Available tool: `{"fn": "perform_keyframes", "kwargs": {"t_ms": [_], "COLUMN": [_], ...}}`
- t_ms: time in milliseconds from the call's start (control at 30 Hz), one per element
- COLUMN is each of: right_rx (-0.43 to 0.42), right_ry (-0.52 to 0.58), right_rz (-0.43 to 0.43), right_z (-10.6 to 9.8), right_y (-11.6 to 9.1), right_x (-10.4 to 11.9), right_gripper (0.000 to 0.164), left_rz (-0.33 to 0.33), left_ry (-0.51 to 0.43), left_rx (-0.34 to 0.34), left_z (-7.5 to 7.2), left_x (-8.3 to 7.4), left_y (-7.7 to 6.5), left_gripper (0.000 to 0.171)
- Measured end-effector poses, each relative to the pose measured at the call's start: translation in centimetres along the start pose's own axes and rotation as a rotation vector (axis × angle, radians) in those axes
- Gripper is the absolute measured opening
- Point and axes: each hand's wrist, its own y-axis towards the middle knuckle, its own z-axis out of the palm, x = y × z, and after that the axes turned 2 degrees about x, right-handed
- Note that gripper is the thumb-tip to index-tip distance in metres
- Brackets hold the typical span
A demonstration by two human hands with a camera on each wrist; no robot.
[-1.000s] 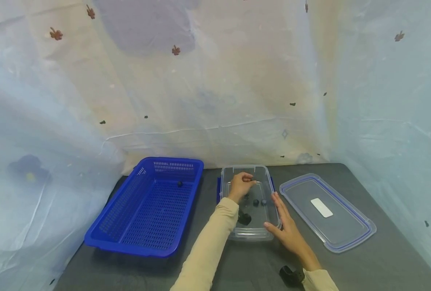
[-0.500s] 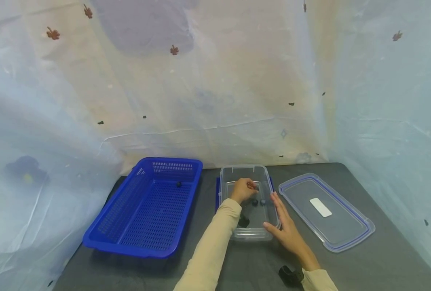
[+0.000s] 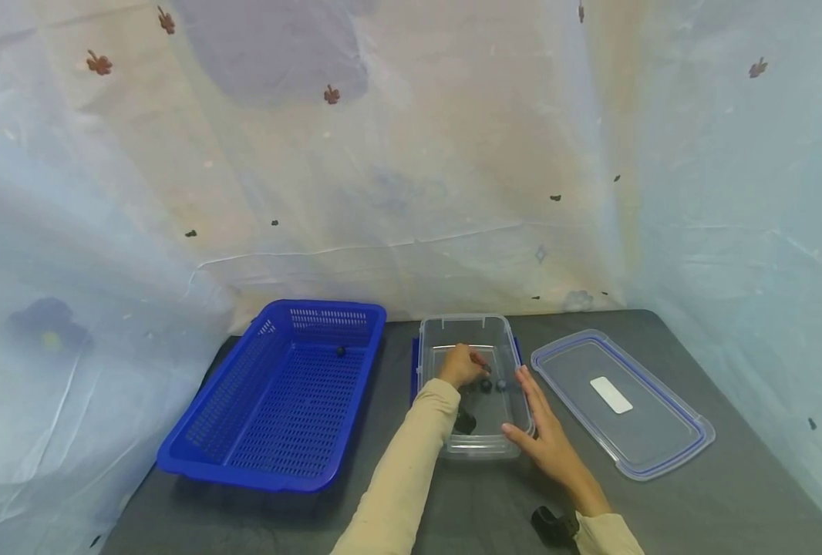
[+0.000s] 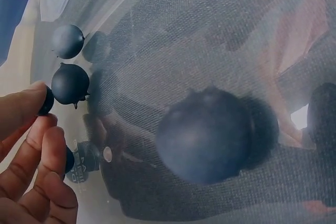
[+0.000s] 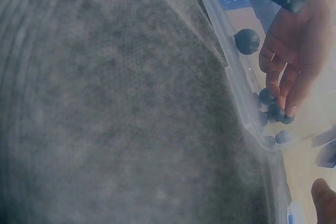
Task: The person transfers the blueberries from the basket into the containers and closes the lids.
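Observation:
A clear plastic box (image 3: 483, 445) holds several dark blueberries, among them one blueberry (image 3: 501, 385) near its right side. My left hand (image 3: 461, 365) reaches down inside the box. In the left wrist view its thumb and fingertips pinch a small blueberry (image 4: 47, 102), mostly hidden by them. Touching or very close to that one is another blueberry (image 4: 70, 84), with a paler blueberry (image 4: 68, 41) beyond. A blueberry (image 4: 207, 136) looms large nearer the wrist camera. My right hand (image 3: 546, 435) rests against the box's right rim, fingers straight and thumb spread.
Left of the box stands a blue perforated basket (image 3: 244, 476) with a single blueberry (image 3: 341, 351) inside. A clear lid (image 3: 650, 420) with a blue seal and white label lies to the right. A pale patterned sheet (image 3: 411, 169) hangs behind the dark grey table (image 3: 716, 516).
My left hand has moved lower and slightly nearer inside the box, toward the blueberries. My right hand stays at the box's right rim.

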Motion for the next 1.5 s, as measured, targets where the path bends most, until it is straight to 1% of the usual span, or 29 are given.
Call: {"fn": "perform_keyframes", "kwargs": {"t_ms": [200,300,433,600,700,800,900,1033,1100,1200,1300,1367,1500], "right_rx": [0.004,0.006,0.006,0.006,0.021,0.036,0.039,0.03,0.017,0.0,-0.004,-0.002,-0.005], "right_ry": [0.002,0.002,0.004,-0.008,-0.026,-0.032,-0.032,-0.035,-0.029,-0.009,0.004,0.004,0.005], "right_rz": [0.002,0.002,-0.001,-0.007,0.0,0.011,0.014,0.002,-0.007,-0.017,-0.015,-0.01,-0.009], "right_z": [0.1,0.1,0.2,0.6,0.6,0.5,0.5,0.5,0.5,0.4,0.2,0.1,0.1], "right_y": [0.0,0.0,0.0,-0.3,-0.5,-0.7,-0.7,-0.6,-0.5,-0.4,-0.2,-0.1,-0.1], "right_x": [0.1,0.1,-0.3,-2.7,-4.0,-4.6,-4.8,-4.6,-4.1,-2.7,-1.0,-0.2,0.1], "right_gripper": [0.08,0.08,0.08,0.083,0.085,0.085,0.084,0.085,0.085,0.083,0.081,0.079,0.078], "left_rz": [-0.01,-0.021,-0.033,-0.004,0.011,0.022,0.018,0.025,0.037,0.057,0.077,0.104,0.167], "left_ry": [-0.007,-0.016,-0.046,-0.096,-0.126,-0.158,-0.198,-0.265,-0.278,-0.296,-0.341,-0.369,-0.372], "left_rx": [-0.012,-0.005,-0.004,-0.022,-0.029,-0.028,-0.021,0.0,0.01,0.022,0.032,0.033,0.025], "left_z": [-0.2,-0.2,-0.3,-0.4,-0.5,-0.9,-1.6,-3.0,-3.8,-4.9,-5.9,-6.5,-7.7], "left_x": [-0.1,-0.1,-0.1,-0.2,-0.2,-0.4,-0.6,-1.0,-1.3,-1.7,-1.8,-1.8,-1.8], "left_y": [-0.2,-0.3,-0.4,-0.4,-0.3,-0.2,-0.2,-0.3,-0.5,-0.7,-0.6,-0.6,-1.0], "left_gripper": [0.015,0.015,0.016,0.016,0.016,0.017,0.018,0.021,0.022,0.022,0.025,0.028,0.028]}}
